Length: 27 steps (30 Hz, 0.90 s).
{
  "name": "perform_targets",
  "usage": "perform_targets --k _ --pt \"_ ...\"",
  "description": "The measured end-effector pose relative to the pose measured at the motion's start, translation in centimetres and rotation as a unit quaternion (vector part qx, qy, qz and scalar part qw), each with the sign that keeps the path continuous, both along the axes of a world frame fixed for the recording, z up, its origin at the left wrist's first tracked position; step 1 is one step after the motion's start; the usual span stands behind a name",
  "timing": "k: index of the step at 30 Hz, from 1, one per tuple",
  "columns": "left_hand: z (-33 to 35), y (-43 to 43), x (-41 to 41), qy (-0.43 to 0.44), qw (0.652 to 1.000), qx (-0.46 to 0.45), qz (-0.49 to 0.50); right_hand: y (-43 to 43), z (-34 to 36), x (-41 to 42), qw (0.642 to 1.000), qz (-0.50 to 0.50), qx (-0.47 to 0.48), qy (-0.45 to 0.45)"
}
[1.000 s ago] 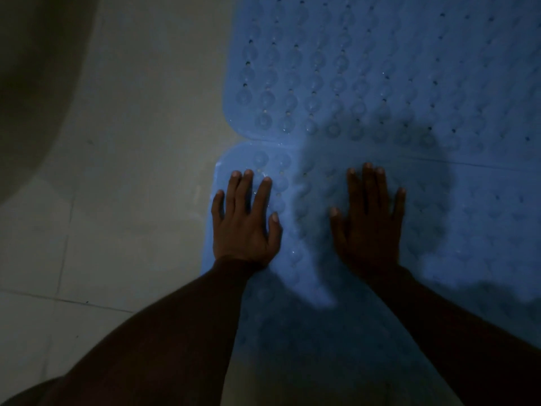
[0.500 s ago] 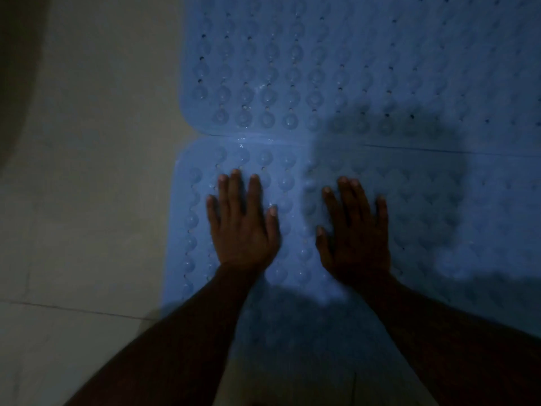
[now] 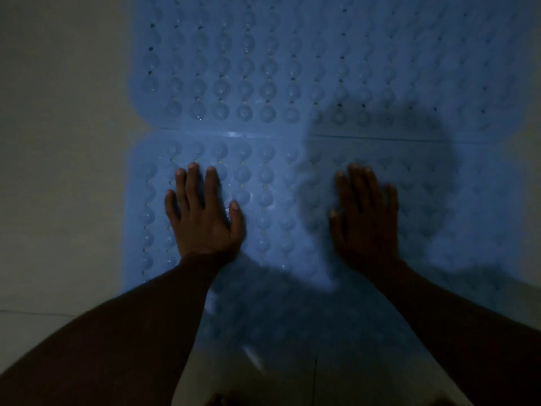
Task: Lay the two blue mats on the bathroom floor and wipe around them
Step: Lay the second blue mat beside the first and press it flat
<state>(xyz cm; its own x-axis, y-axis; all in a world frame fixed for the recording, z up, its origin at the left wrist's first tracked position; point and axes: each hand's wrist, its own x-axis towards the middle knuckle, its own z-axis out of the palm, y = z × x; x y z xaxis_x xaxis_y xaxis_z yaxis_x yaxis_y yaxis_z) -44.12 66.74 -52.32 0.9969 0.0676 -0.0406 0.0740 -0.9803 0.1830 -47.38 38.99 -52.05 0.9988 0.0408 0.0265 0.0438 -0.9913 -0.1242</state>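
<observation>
Since a moment ago the right hand (image 3: 366, 218) has slid away from the left hand (image 3: 205, 218), widening the gap between them on the near blue mat (image 3: 272, 206). Both hands lie flat, palms down, fingers straight and slightly spread, pressing the bumpy surface and grasping nothing. That mat lies on the pale floor (image 3: 58, 171), its far edge meeting the far blue mat (image 3: 263, 68).

Pale tiled floor (image 3: 64, 200), dim light; grout line (image 3: 35, 312) at lower left.
</observation>
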Motion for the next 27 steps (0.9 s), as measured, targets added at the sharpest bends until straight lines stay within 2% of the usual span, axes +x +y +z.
perform_targets --k 9,14,21,27 --pt "0.6 -2.6 -0.3 -0.020 0.999 0.050 -0.010 -0.9 -0.5 -0.1 1.000 0.003 -0.004 0.011" --pt "0.0 -11.2 -0.1 -0.023 0.999 -0.004 -0.049 -0.9 -0.6 -0.3 1.000 -0.007 0.019 -0.003" --pt "-0.3 -11.2 0.0 -0.035 0.998 -0.007 -0.043 -1.2 0.2 -0.1 0.997 -0.023 0.075 -0.012" --pt "-0.3 -10.9 0.0 -0.015 0.999 -0.011 -0.040 -7.5 -0.3 -1.3 0.999 -0.037 -0.006 -0.007"
